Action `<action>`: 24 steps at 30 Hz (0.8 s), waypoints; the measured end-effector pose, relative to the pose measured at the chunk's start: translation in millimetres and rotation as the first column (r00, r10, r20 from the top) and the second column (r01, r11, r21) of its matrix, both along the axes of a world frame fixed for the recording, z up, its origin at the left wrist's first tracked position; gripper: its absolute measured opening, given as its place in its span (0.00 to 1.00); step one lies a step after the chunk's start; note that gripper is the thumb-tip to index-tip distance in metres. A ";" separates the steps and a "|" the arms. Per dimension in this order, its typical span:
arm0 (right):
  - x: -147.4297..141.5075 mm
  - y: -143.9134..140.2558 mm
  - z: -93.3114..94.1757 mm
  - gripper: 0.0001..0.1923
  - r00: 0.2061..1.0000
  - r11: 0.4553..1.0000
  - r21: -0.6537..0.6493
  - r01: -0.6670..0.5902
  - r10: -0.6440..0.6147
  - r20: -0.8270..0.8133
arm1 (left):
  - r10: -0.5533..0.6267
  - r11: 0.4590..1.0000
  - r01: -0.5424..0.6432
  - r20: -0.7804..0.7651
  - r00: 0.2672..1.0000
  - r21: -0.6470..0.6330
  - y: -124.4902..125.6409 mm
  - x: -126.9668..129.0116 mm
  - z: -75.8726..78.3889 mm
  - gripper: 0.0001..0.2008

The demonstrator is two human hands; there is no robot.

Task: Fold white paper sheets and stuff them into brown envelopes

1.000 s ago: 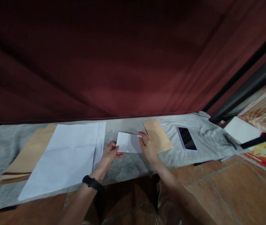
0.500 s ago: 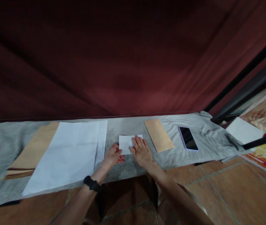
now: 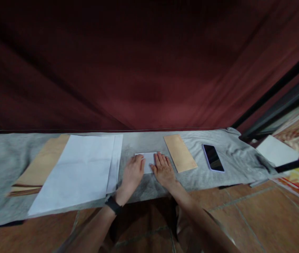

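Observation:
A small folded piece of white paper (image 3: 148, 161) lies on the grey cloth in front of me, with both hands on it. My left hand (image 3: 133, 172), a black band on its wrist, is over the paper's left end. It is blurred, and its fingers are partly hidden, so I cannot make out whether they grip the paper or press on it. Flat on the right end rests my right hand (image 3: 164, 172), its fingers stretched forward and its thumb apart. To its right is a brown envelope (image 3: 180, 153).
Large white sheets (image 3: 78, 168) overlap a stack of brown envelopes (image 3: 42, 160) on the left. A phone (image 3: 213, 158) lies on the right of the grey cloth (image 3: 144, 142). Behind hangs a dark red curtain (image 3: 139, 88); dark metal bars (image 3: 278, 91) stand at the right.
My left hand has moved from the paper's lower left edge, where it was pinching, up and over onto its left end. My right hand stays flat on the paper, shifted slightly right.

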State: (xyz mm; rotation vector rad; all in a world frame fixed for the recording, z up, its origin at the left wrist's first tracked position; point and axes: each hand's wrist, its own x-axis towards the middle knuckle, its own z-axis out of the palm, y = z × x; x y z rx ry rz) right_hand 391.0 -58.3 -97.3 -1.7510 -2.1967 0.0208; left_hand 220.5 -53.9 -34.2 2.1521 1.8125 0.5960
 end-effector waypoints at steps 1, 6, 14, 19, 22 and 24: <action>0.1 -0.2 -0.1 0.30 1.000 1.000 -0.001 -0.005 0.005 0.007 | -0.107 0.993 0.107 -0.011 0.994 0.056 -1.4 7.9 -6.9 0.21; 3.5 -0.9 -1.6 0.28 1.000 1.000 -0.001 -0.016 0.016 0.018 | -0.199 0.973 0.217 -0.190 0.961 0.082 -6.3 21.8 -44.3 0.28; 13.5 -2.2 -3.5 0.29 0.999 0.999 0.024 0.035 -0.034 -0.031 | -0.035 0.992 0.069 -0.291 0.956 0.107 -4.4 -3.7 -56.1 0.30; 15.8 -0.3 8.1 0.26 0.995 0.996 0.012 0.089 -0.089 -0.048 | 0.041 0.994 -0.009 -0.297 0.954 0.108 -5.8 -8.6 -55.9 0.31; 16.2 4.0 21.1 0.24 0.982 0.985 -0.031 0.171 -0.173 -0.076 | 0.054 0.994 -0.023 -0.313 0.948 0.103 -5.9 -8.0 -55.8 0.31; 16.3 7.7 27.4 0.21 0.968 0.972 -0.086 0.218 -0.227 -0.112 | 0.054 0.994 -0.020 -0.312 0.948 0.110 -5.7 -7.3 -56.2 0.31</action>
